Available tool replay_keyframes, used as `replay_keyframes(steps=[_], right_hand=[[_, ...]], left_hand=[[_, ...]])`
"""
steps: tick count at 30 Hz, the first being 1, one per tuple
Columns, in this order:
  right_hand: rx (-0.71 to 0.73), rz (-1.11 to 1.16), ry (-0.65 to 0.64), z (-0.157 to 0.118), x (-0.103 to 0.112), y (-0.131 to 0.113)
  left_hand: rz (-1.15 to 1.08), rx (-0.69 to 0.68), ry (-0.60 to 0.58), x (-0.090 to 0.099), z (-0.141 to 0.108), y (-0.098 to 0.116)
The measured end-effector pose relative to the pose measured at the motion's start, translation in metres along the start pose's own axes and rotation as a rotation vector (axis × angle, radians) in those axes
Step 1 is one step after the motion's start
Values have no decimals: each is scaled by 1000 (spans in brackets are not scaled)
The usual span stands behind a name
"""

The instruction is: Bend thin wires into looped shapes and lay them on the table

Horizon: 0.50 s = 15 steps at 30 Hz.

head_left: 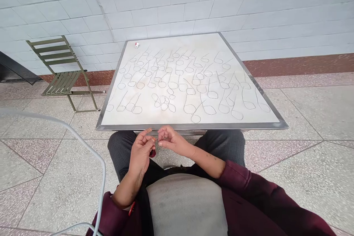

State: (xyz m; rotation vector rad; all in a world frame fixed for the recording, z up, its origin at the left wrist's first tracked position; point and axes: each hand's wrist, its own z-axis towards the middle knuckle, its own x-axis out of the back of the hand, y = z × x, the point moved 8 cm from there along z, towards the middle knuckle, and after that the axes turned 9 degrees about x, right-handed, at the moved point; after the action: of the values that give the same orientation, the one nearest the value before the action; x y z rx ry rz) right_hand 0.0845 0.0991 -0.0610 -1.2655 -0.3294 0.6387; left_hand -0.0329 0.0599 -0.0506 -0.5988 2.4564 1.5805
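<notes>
My left hand (140, 152) is raised over my lap, just before the near table edge. Its thumb and a finger press together in a pinch; whatever is between them is too small to make out. Close by, my right hand (174, 142) has its fingers curved with the thumb apart, and I see nothing in it. A small gap separates the fingertips of both hands. Beneath the left fingers shows a dark red item (152, 153), mostly hidden. On the white tabletop (143, 118) lie many thin wire loops with straight tails, including a tangled cluster (165, 104) near the middle front.
A metal rim (190, 126) borders the table, which stands by a white block wall (188, 3). A small white and red object (137, 45) sits at the far left corner. Left stands a green slatted folding chair (61, 56). A pale cable (103, 166) arcs past my left arm.
</notes>
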Motion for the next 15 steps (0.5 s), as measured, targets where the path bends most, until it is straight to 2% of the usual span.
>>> replay_keyframes(steps=[3,5,8,15], right_hand=[[-96,-8,34,-4,-9,7],[-106,-40,99,-5,-10,6],[-57,-133,166,-4,-8,0],[155,-542,83,-1,-11,-22]], left_hand=[[-41,-50,52,5,0,3],[-34,-73,71,7,-1,5],[45,-108,75,7,-2,8],[260,-162,63,7,-4,13]])
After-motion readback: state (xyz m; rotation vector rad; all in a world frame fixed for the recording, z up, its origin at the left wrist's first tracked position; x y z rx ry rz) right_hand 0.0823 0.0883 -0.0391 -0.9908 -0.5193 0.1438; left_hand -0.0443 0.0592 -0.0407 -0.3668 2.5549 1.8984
